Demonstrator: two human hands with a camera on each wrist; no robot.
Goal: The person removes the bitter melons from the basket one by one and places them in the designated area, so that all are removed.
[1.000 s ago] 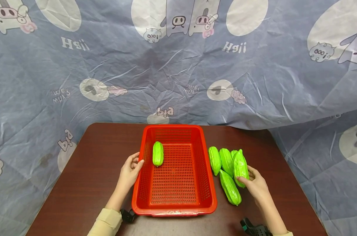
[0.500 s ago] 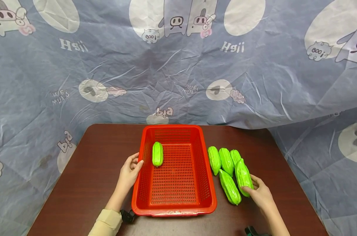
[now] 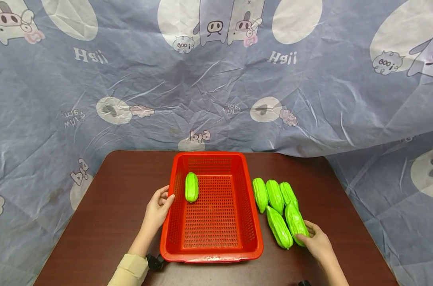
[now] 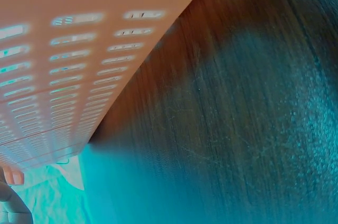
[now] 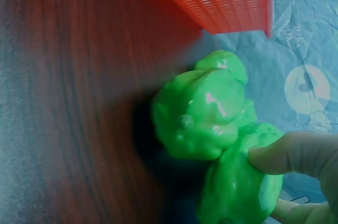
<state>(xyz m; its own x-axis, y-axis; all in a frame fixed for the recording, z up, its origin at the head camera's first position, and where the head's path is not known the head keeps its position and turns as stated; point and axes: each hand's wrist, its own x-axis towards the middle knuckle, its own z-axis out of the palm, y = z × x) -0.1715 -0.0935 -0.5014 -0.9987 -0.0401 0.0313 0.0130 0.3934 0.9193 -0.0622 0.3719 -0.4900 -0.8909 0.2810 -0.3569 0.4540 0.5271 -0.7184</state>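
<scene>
A red plastic basket (image 3: 211, 256) with slotted walls stands mid-table, and one green bitter melon (image 3: 191, 187) lies inside near its left wall. My left hand (image 3: 158, 206) grips the left rim, thumb on top and fingers outside. Right of the basket, my right hand (image 3: 317, 240) holds the near end of a bitter melon (image 3: 296, 220) between thumb and fingers. In the right wrist view the thumb presses on this melon (image 5: 240, 187), close against a neighbouring melon (image 5: 198, 113). Whether the held melon touches the table is hard to tell.
Other bitter melons lie beside the basket: one (image 3: 260, 194) nearest its right wall, a second (image 3: 275, 196), a third (image 3: 289, 195) behind the held one, and another (image 3: 279, 227) in front. A patterned grey-blue cloth (image 3: 216, 87) hangs behind the dark brown table (image 3: 105, 222).
My right hand has brought its bitter melon toward me and slightly right, down beside the front melon, uncovering the one behind. The left hand stays on the basket rim.
</scene>
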